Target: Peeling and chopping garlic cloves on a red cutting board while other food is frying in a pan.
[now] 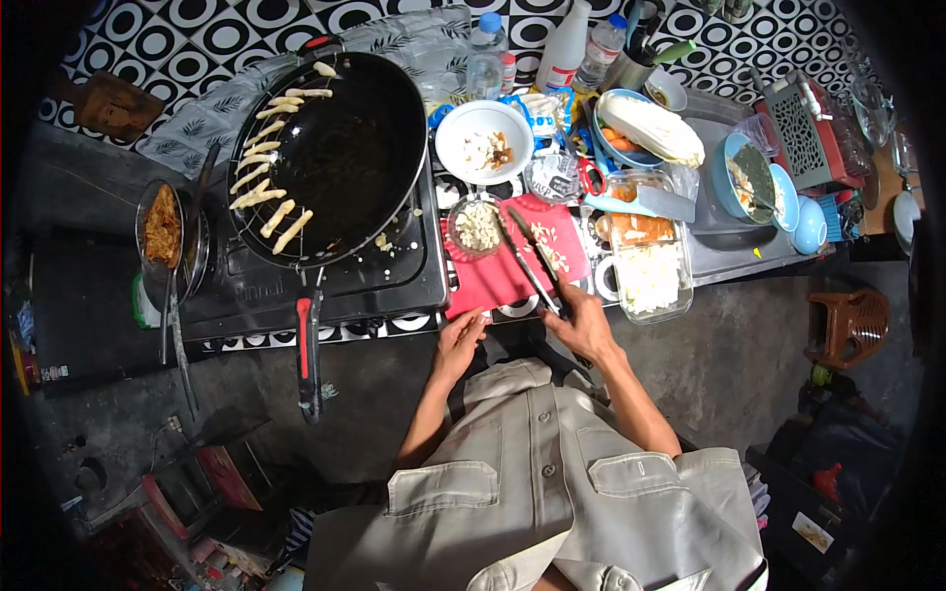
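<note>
My right hand (584, 321) holds a pair of metal tongs (533, 260), whose two arms reach up over a red cutting board (484, 284). Chopped pale pieces (548, 247) lie on the board to the right of the tongs. My left hand (460, 341) is at the board's front edge with nothing seen in it. A small glass bowl of chopped pieces (477, 226) stands at the board's upper left. Behind it is a white bowl (484, 142) with white and brown bits. Left, a black wok (332, 162) on a stove has fried strips (259, 196) on its side rack.
The wok's handle (309, 362) sticks out past the front of the stove (414, 258). A glass container (654, 277) of chopped food stands at right, with a knife (650, 203) across its back. Bottles (565, 52), a napa cabbage (650, 129) and blue bowls (739, 177) stand behind and farther right.
</note>
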`<move>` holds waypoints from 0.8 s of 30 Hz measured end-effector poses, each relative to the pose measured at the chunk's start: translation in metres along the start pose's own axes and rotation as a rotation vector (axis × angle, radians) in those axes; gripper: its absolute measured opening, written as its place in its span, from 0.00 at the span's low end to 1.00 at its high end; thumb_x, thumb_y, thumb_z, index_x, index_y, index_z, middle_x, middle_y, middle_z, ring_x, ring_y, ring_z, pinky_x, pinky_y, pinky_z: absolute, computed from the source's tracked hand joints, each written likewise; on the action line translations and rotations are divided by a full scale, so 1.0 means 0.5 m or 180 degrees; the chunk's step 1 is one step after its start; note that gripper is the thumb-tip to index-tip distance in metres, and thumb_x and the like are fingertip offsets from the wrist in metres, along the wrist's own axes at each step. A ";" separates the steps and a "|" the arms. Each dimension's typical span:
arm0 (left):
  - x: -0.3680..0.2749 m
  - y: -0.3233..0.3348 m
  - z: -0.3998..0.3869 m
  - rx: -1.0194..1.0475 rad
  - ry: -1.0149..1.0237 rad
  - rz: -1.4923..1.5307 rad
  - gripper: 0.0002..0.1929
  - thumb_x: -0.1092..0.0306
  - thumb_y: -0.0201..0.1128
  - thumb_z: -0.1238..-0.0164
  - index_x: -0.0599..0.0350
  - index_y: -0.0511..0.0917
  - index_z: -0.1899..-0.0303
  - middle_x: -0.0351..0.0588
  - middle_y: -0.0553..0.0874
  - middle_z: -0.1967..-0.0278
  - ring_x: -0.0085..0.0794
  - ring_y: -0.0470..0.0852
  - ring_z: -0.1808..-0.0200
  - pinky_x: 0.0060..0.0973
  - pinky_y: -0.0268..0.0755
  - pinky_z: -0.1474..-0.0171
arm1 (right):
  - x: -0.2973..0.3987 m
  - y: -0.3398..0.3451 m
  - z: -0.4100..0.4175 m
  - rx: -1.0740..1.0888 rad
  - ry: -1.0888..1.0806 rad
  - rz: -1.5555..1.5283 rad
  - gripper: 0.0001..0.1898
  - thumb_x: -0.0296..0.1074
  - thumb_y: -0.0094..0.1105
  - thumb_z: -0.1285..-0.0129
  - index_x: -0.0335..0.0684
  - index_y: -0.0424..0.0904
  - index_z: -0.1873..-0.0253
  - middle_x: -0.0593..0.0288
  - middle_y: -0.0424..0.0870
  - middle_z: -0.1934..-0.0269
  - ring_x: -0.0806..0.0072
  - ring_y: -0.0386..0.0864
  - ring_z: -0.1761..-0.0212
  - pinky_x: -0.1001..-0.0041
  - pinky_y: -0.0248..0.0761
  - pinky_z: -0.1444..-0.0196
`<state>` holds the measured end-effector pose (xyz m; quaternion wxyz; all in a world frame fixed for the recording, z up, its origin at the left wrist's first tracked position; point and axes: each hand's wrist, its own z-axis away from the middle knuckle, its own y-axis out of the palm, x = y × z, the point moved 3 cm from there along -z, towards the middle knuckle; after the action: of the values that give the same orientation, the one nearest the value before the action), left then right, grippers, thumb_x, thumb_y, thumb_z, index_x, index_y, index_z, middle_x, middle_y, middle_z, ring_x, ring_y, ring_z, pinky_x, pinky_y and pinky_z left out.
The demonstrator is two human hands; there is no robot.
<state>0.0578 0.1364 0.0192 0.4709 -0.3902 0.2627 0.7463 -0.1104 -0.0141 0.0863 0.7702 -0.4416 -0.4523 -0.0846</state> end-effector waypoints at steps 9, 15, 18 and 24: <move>0.001 0.011 0.001 0.0072 -0.0049 -0.0043 0.22 0.56 0.53 0.27 0.59 0.72 0.40 0.43 0.84 0.53 0.18 0.79 0.62 0.17 0.70 0.61 | -0.072 -0.047 0.103 0.0070 0.0854 0.0111 0.36 0.36 0.67 0.51 0.23 0.65 0.39 0.40 0.80 0.58 0.54 0.81 0.64 0.65 0.74 0.58; -0.005 0.018 -0.013 0.0147 -0.0053 -0.0078 0.22 0.56 0.53 0.28 0.60 0.71 0.39 0.43 0.84 0.53 0.18 0.79 0.62 0.17 0.69 0.61 | -0.124 -0.012 0.099 0.0183 0.0726 0.0288 0.38 0.36 0.66 0.50 0.28 0.61 0.35 0.43 0.80 0.56 0.53 0.80 0.65 0.63 0.74 0.60; -0.015 0.022 -0.020 0.0138 -0.0032 -0.0121 0.23 0.56 0.53 0.28 0.60 0.71 0.39 0.44 0.84 0.52 0.18 0.79 0.62 0.17 0.70 0.61 | -0.148 0.004 0.080 0.0061 0.0469 0.0381 0.36 0.35 0.65 0.49 0.28 0.62 0.36 0.44 0.79 0.57 0.51 0.79 0.65 0.62 0.73 0.60; -0.014 0.025 -0.027 0.0084 0.0131 -0.0226 0.21 0.58 0.52 0.27 0.61 0.72 0.40 0.42 0.84 0.54 0.20 0.80 0.63 0.16 0.70 0.63 | -0.160 -0.004 0.067 -0.0164 0.0018 0.0557 0.33 0.34 0.64 0.49 0.28 0.64 0.38 0.40 0.77 0.66 0.47 0.77 0.66 0.58 0.70 0.63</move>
<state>0.0526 0.1175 0.0178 0.4968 -0.4083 0.2682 0.7173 -0.1783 -0.0116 0.0323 0.7643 -0.4989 -0.4075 -0.0299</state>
